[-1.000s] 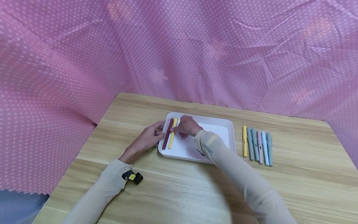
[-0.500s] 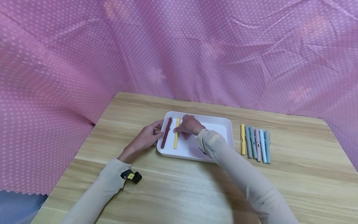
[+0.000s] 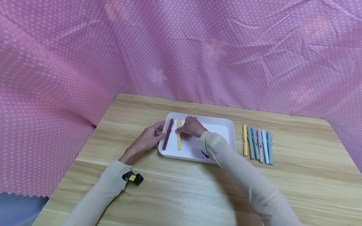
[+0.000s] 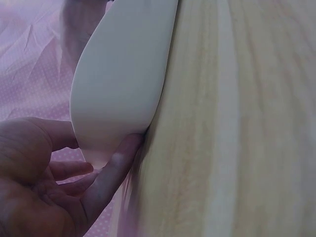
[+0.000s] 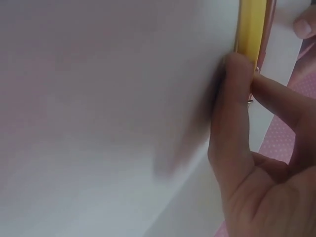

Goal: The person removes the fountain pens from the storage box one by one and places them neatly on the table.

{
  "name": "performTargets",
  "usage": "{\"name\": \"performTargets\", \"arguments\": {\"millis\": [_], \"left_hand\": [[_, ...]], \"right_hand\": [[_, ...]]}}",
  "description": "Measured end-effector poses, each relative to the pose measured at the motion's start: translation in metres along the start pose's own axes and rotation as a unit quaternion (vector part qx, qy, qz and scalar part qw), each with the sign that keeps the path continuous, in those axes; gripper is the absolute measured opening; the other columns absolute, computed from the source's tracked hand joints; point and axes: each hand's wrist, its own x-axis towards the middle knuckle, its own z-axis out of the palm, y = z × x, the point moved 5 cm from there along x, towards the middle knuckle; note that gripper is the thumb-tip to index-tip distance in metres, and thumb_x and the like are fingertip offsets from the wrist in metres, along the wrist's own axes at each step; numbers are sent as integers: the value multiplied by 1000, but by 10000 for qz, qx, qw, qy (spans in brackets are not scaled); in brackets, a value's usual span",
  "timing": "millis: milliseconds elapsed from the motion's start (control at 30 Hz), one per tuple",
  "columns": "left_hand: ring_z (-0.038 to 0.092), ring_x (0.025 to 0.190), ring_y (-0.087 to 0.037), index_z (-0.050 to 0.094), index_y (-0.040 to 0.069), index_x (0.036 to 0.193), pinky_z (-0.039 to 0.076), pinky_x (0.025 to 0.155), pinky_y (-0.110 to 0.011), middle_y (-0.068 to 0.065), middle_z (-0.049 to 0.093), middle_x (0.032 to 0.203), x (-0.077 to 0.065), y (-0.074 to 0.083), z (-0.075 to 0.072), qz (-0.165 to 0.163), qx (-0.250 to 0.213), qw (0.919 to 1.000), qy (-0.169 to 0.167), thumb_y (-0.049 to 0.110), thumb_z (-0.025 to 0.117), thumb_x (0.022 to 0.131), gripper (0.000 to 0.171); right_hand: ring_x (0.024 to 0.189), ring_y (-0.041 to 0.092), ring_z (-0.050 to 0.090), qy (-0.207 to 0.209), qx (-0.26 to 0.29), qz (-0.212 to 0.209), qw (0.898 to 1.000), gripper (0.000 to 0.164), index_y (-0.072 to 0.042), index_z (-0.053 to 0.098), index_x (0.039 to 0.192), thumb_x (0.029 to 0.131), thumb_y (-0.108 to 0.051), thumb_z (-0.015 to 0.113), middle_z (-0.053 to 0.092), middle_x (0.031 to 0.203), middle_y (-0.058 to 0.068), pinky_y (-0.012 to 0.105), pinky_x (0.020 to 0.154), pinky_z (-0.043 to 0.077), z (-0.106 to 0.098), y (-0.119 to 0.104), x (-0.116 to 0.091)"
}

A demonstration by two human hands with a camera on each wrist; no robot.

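In the head view a shallow white tray lies on the table. My left hand grips its left side, thumb at the rim; the left wrist view has fingertips low against the tray wall. Inside the tray, my right hand pinches a yellow pen between thumb and finger. The same yellow pen runs up from my right hand in the right wrist view. Left of it lies a dark red pen with a clip, slightly slanted and apart from the yellow one.
Right of the tray, several capped pens lie side by side on the wooden table: a yellow pen at the left end, then grey-green, mauve and pale blue ones. A pink dotted curtain hangs behind the table.
The yellow pen in my right hand has shifted right, away from the dark red pen, and turned straighter. My left hand has stayed at the tray's left side.
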Motion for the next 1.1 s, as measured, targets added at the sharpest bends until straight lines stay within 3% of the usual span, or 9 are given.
{"name": "performTargets", "arguments": {"millis": [300, 500, 833, 1100], "left_hand": [[58, 131, -39, 30, 4, 163, 62, 92, -39, -25, 50, 150, 2, -2, 1, -89, 88, 9999, 65, 10, 57, 106, 63], [59, 130, -38, 32, 3, 162, 59, 97, -40, -24, 52, 148, 1, -2, 0, -63, 212, 9997, 118, 9, 58, 105, 63], [59, 129, -41, 31, 6, 163, 65, 83, -38, -26, 49, 151, 1, -4, 2, -166, 44, 9998, 86, 10, 57, 106, 63], [58, 130, -41, 29, 6, 164, 64, 86, -38, -25, 47, 152, 1, -3, 1, -161, 79, 9998, 62, 12, 56, 107, 63]], "right_hand": [[62, 15, 70, -320, 445, -234, 9982, 22, 5, 71, 90, 94, -15, 78, 75, 79, 14, 27, 65, 64, -10, 3, -8], [67, 18, 72, -309, 613, -435, 9967, 25, 7, 74, 96, 95, -18, 78, 75, 82, 15, 32, 73, 65, -25, 1, -19], [80, 22, 76, 99, 760, -877, 9932, 25, 1, 77, 96, 94, -23, 79, 77, 86, 11, 43, 85, 64, -55, 5, -38], [81, 19, 74, 374, 1135, -791, 9897, 27, 1, 76, 105, 94, -23, 80, 77, 94, 12, 43, 90, 63, -78, 24, -51]]}}
